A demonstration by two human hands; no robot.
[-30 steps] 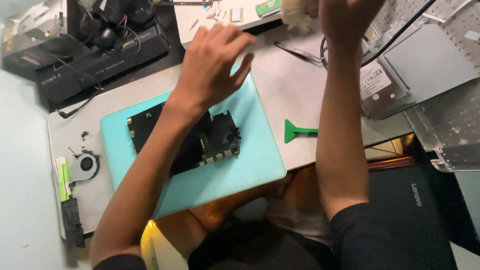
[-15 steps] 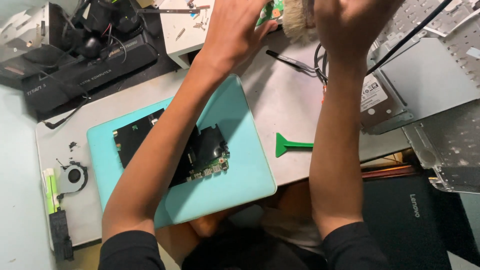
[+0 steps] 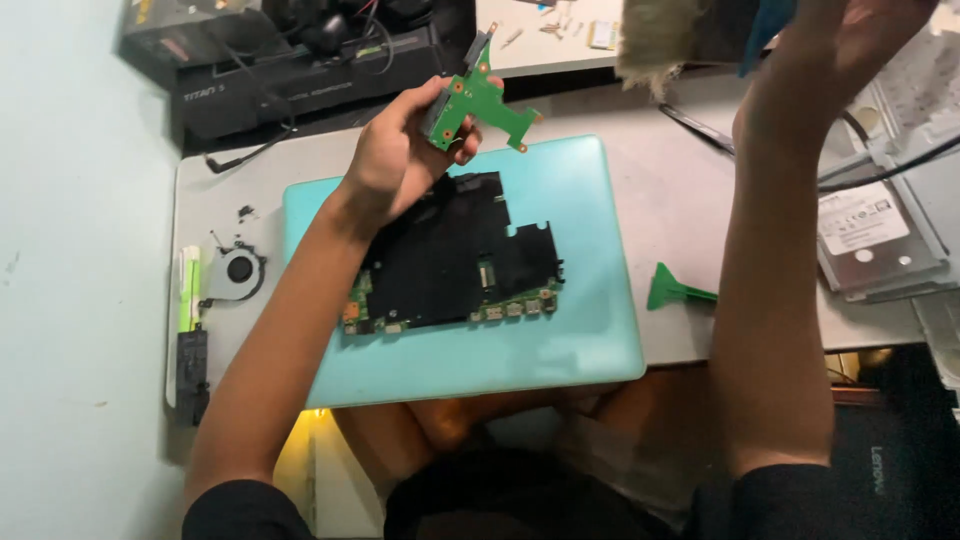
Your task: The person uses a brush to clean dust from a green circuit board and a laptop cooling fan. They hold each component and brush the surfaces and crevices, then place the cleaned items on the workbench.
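Left hand [image 3: 400, 160], upper centre of frame, fingers clamped on small green circuit board [image 3: 480, 100]. Board's long axis runs diagonally, lower left to upper right. Right hand [image 3: 850, 50], top right, grips brush [image 3: 665, 40]; finger state unclear.

My left hand [image 3: 400, 160] holds a small green circuit board [image 3: 480, 100] up above the tabletop [image 3: 640, 190], fingers closed on its left end. Under that hand a large black motherboard [image 3: 450, 260] lies flat on a turquoise laptop lid [image 3: 590, 320]. My right hand [image 3: 850, 50] is raised at the top edge of the view, gripping something fuzzy and tan [image 3: 670, 40] that is partly cut off. A green plastic pry tool [image 3: 675, 292] lies just right of the lid, a silver hard drive [image 3: 870, 240] farther right, and a small round fan [image 3: 238, 272] left of the lid.
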